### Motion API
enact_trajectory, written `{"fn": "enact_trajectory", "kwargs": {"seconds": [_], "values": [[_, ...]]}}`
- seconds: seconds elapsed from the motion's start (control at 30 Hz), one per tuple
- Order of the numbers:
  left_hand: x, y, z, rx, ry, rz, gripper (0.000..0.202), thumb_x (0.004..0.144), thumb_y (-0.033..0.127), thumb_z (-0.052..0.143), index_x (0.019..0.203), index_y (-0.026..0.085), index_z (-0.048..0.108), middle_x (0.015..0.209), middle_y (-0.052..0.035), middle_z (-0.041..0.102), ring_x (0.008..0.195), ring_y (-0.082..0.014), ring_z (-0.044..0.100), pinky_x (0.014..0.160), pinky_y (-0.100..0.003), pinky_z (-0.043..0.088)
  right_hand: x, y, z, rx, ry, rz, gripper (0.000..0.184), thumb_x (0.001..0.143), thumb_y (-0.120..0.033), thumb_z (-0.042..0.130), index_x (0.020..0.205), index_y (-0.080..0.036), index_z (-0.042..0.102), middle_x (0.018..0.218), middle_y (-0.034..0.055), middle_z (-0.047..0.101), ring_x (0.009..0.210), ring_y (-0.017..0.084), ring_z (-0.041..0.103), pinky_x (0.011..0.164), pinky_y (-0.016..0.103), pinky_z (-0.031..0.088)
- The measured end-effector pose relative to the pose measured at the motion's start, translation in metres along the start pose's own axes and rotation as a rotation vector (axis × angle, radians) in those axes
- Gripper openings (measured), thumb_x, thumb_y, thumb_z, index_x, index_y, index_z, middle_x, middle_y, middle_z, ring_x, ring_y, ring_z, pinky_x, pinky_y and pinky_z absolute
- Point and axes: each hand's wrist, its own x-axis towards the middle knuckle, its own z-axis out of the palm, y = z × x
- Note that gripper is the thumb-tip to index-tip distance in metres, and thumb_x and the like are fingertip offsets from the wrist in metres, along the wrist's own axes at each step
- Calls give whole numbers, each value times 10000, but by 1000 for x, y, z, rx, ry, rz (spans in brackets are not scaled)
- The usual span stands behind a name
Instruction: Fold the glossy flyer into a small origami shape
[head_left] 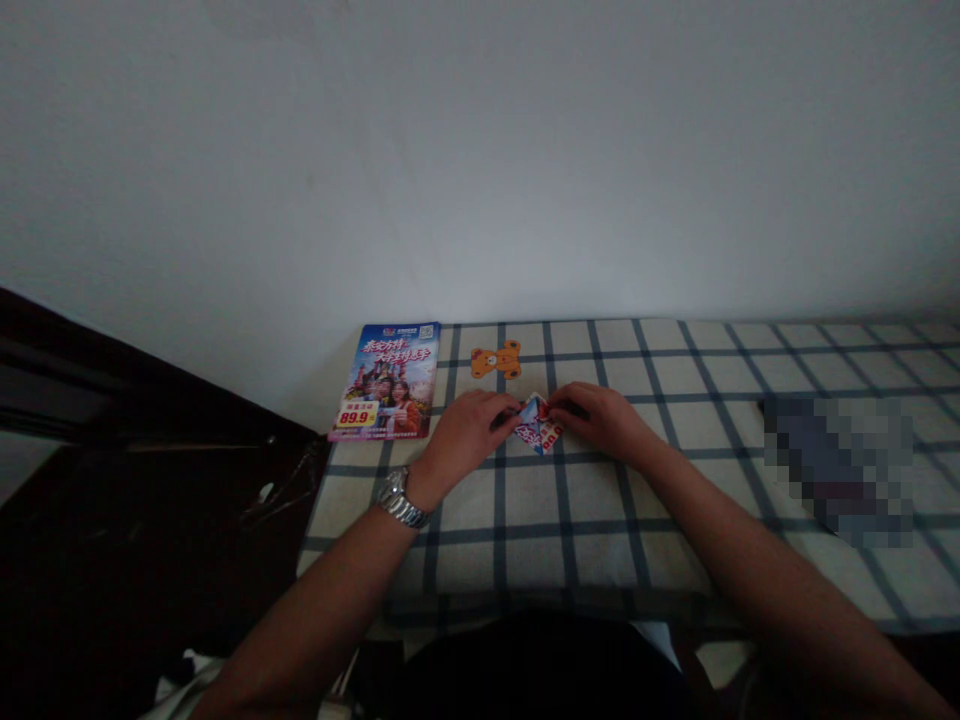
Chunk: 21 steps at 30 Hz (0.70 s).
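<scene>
A small printed paper [538, 430], folded into a diamond shape, lies on the checked tablecloth between my two hands. My left hand [472, 425], with a silver watch [403, 497] on its wrist, pinches the paper's left corner. At the opposite corner, my right hand [600, 415] has its thumb and fingers closed on the paper's right edge. The fingertips partly cover both side corners. Parts of a picture and red-and-white lettering show on the folded faces.
A colourful flyer [390, 385] lies at the table's left end. Behind my hands is an orange bear figure [496, 360]. A dark, blurred-out flat object [832, 470] lies to the right. The checked tablecloth [712, 450] runs up to the white wall [525, 160].
</scene>
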Motion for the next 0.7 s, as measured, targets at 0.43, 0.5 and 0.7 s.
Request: {"fn": "enact_trajectory", "kwargs": {"seconds": [0.43,0.5,0.7], "values": [[3,7,6,-41,32,-116,101,1001,297,657,1037,227,721,946,-33,675,883,-208,661,796,-364,549,3,0,7,-45,72,-13,186,1027,-261,603,1143,-254,749,1022,60,709,893,199,703,808,317,552],[4,9,6,-46,47,-136,95,996,290,668,1022,220,727,987,-38,664,908,-207,662,802,-360,555,3,1,9,-82,71,-18,213,1038,-272,589,1169,-253,756,1026,66,701,894,202,704,806,321,556],[6,13,6,-30,73,-171,89,984,293,692,985,217,739,940,-27,655,880,-201,650,754,-340,539,3,3,13,-159,65,-20,234,1040,-266,585,1189,-243,764,1059,85,688,905,213,702,800,338,566]]}}
